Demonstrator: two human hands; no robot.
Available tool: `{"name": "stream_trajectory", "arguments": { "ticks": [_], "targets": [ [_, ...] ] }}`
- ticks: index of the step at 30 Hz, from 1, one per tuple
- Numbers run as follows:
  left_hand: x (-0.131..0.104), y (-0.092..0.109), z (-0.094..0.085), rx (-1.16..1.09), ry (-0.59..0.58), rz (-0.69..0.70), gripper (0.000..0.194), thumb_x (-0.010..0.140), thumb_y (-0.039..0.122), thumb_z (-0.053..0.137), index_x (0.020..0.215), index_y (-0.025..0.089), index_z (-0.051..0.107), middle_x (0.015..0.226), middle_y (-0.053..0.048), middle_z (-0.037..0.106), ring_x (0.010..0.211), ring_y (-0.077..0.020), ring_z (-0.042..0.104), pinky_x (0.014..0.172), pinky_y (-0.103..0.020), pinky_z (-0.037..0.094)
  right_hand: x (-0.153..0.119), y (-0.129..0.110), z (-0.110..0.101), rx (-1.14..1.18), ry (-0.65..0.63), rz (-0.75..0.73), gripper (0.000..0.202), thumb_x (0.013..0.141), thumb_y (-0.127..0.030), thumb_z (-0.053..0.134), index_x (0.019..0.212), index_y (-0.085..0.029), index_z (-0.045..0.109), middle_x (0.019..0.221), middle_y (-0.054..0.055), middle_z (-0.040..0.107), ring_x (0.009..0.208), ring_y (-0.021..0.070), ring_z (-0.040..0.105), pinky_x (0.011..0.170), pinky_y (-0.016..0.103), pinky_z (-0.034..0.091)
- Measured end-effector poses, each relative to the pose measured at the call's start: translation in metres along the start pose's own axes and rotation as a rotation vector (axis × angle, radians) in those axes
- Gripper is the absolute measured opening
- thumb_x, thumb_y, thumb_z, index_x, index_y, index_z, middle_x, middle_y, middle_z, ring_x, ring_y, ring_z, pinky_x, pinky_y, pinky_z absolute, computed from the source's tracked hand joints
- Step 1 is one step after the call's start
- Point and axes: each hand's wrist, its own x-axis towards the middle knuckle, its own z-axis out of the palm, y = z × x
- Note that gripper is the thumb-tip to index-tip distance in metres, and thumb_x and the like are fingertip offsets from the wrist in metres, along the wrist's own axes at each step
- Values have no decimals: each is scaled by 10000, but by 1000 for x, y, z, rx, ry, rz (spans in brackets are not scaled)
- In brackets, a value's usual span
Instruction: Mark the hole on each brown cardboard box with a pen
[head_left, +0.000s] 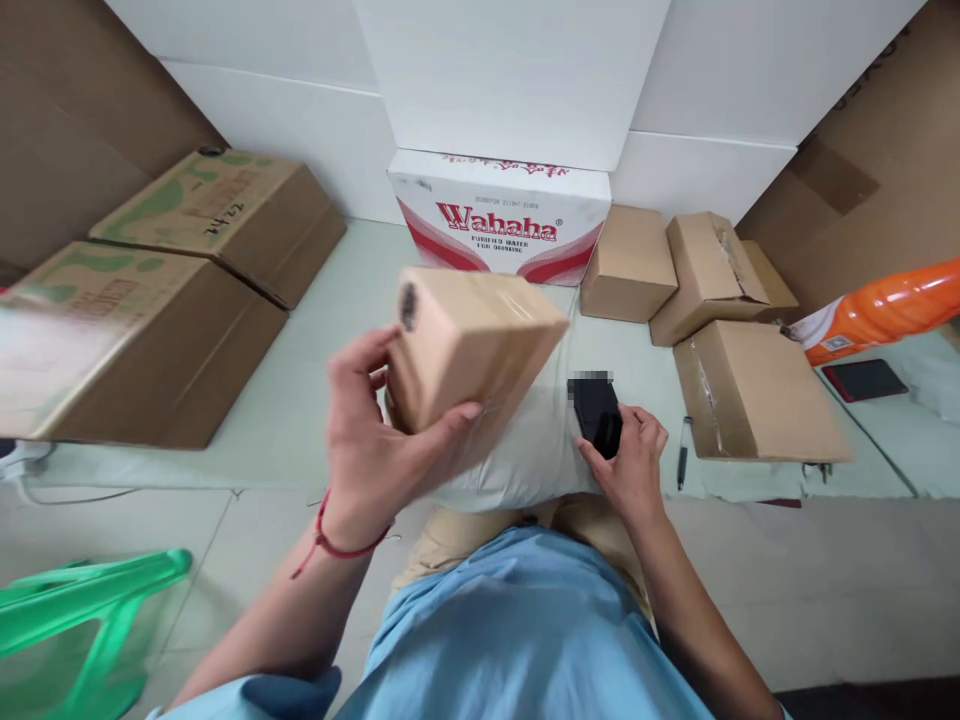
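My left hand [379,430] grips a small brown cardboard box [480,340] from its left side, thumb across the near face. The box is tilted and raised above a white plastic bag [517,455] at the table's front edge. A dark round mark shows on the box's left end, and clear tape runs over it. Over to the right, my right hand [630,460] has its thumb and fingers closed around a black smartphone [596,425], whose far end is pixelated. A black pen [683,452] lies just right of that hand.
A Wahaha water carton [510,220] stands at the back. Several small boxes [765,390] are grouped at right, near an orange bottle [885,310] and a dark red-edged device [864,380]. Larger cartons [157,340] fill the left. A green stool [97,610] is on the floor.
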Motion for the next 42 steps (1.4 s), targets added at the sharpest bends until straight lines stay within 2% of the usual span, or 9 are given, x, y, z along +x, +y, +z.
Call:
{"name": "stream_trajectory", "arguments": {
  "ticks": [4, 8, 10, 14, 20, 27, 35, 39, 42],
  "targets": [
    [13, 12, -6, -624, 221, -382, 746, 770, 536, 976, 1358, 318, 572, 1257, -41, 697, 1164, -274, 714, 931, -383, 619, -9, -12, -14, 610, -167, -50, 970, 852, -781, 757, 1589, -210, 492, 1570, 254, 504, 1481, 434, 494, 1187, 687, 460],
    [21, 25, 18, -1038, 171, -759, 674, 764, 606, 964, 1172, 284, 535, 1186, -30, 756, 998, -243, 780, 859, -364, 666, -36, -36, -34, 1273, -659, -7, 1254, 723, -897, 820, 1731, -413, 253, 1709, 166, 447, 1533, 385, 531, 1076, 552, 595],
    [21, 30, 34, -1126, 114, -885, 709, 730, 608, 985, 1151, 272, 524, 1167, -39, 764, 960, -240, 788, 865, -374, 674, -48, -44, -42, 1331, -726, 60, 1272, 692, -760, 947, 1725, -425, 284, 1731, 130, 452, 1558, 364, 518, 1167, 534, 548],
    [18, 41, 54, -1198, -10, -891, 730, 740, 635, 972, 1228, 273, 569, 1162, -43, 735, 1080, -236, 748, 889, -339, 653, -47, -38, -58, 1231, -490, 258, 850, 848, -526, 904, 1591, -337, 538, 1564, 99, 647, 1421, 328, 642, 1188, 525, 540],
    [10, 36, 54, -1128, -167, -848, 503, 774, 589, 934, 1042, 226, 712, 1129, -35, 652, 1116, -202, 622, 904, -317, 611, 24, -2, -113, 1257, 405, 315, 530, 822, -463, 796, 1315, -277, 742, 1255, 30, 767, 1016, 223, 753, 641, 299, 668],
    [-20, 5, 49, -1001, -246, -1013, 456, 694, 495, 954, 942, 185, 729, 1003, -33, 665, 961, -175, 607, 878, -314, 573, 118, 13, -158, 1249, 365, 281, 269, 843, -437, 744, 1062, -284, 782, 1173, 29, 783, 832, 185, 731, 401, 223, 578],
    [-35, -15, 30, -878, -145, -1006, 477, 718, 549, 937, 948, 192, 720, 1041, -45, 685, 968, -187, 645, 900, -343, 589, 210, -38, -137, 1157, 110, 327, 371, 1088, -450, 540, 1378, -221, 575, 1430, 130, 650, 1134, 233, 775, 801, 445, 693],
    [-31, -47, 1, -581, -8, -874, 442, 796, 535, 884, 1041, 207, 719, 1032, -57, 695, 1002, -227, 653, 900, -377, 592, 203, -37, -122, 813, 284, 240, 727, 908, -435, 796, 1517, -220, 461, 1572, 250, 477, 976, 268, 788, 721, 492, 698],
    [-16, -89, -43, -249, 265, -673, 384, 829, 423, 875, 1078, 210, 676, 1241, -88, 608, 1264, -294, 566, 944, -387, 584, 162, -24, -98, 580, 500, 21, 630, 868, -399, 775, 1416, -214, 527, 1556, 246, 486, 921, 228, 781, 717, 441, 698]
  ]
}}
